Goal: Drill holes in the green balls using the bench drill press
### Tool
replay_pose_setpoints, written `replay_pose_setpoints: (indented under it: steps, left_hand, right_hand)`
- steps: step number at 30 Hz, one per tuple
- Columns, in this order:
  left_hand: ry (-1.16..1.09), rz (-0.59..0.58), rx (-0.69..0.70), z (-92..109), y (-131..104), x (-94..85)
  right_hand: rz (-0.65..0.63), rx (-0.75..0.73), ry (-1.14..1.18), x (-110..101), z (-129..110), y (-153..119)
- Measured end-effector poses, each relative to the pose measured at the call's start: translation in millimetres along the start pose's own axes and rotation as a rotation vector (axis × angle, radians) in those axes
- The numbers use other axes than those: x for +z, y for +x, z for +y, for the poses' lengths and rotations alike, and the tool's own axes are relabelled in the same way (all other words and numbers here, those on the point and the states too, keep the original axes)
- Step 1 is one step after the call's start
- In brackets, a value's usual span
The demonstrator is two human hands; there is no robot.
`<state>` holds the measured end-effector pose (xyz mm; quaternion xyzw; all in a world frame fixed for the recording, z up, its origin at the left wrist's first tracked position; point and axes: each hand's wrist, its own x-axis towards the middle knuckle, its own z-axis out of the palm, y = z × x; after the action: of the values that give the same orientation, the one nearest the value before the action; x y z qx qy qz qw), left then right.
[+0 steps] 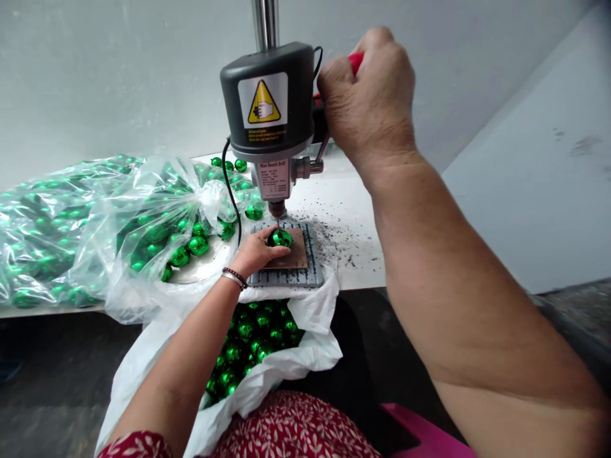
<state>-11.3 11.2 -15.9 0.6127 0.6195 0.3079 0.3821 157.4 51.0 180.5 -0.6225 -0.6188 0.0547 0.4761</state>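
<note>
- Far left of the frame: a clear plastic bag [71, 216], crinkled and glossy, bulges with small shiny green balls; some have spilled at its mouth near centre-left.
- Lower centre: a white plastic bag [310, 318] hangs open below the table edge, soft and loose, also holding green balls.
- Centre: the left hand [255, 251] pinches one green ball [280, 238] against a brown block [296, 253] on the ribbed grey drill table [312, 270], directly under the bit. The ball is round and slick, so it could spin or skid out; the fingertips sit just beside the bit and risk a nick.
- Upper centre: the mini bench drill [267, 95], matte dark housing, yellow warning label.
- Upper right: the right hand [370, 95] is closed around the red-tipped feed lever [356, 62]; pressing too hard could crack the thin ball.
- Dark swarf [341, 238] speckles the white tabletop.
</note>
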Motion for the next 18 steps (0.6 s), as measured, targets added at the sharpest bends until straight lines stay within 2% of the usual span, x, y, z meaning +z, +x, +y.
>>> replay_pose_setpoints:
  steps: [9,14,18]
  left_hand:
    - [-0.022,-0.02,-0.008,-5.4,0.5,2.9]
    - [0.005,0.015,-0.003,-4.4,-2.1,3.9]
    - [0.033,0.025,0.0,-3.6,-2.7,3.9]
  right_hand:
    - [0.05,-0.007,0.057,-2.2,-0.6,-11.1]
    - [0.135,-0.039,0.119,-4.3,0.2,-29.5]
    - [0.183,-0.062,0.131,-1.1,11.0,-46.0]
